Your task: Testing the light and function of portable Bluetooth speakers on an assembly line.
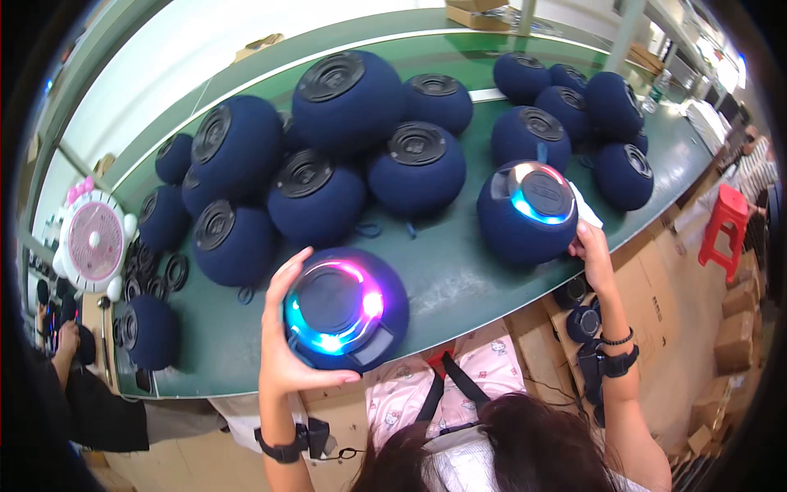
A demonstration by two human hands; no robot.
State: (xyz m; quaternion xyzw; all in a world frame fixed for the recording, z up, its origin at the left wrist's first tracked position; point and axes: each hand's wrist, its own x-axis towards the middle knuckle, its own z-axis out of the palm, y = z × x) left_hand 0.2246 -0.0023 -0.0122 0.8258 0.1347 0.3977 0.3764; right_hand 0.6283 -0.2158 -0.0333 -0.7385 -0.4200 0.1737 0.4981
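My left hand is wrapped around the side of a round navy-blue fabric speaker at the table's near edge. Its black top disc is circled by a lit ring of pink, white and cyan. My right hand has its fingers curled at the right side of a second navy speaker, whose ring glows blue and white. A white cloth or paper shows at those fingers, partly behind this speaker; the fingertips are partly hidden.
Several unlit navy speakers crowd the green table, some stacked. A pink-and-white fan and black rings are at left. Another person's hand shows at far left. Cardboard boxes and a red stool stand at right.
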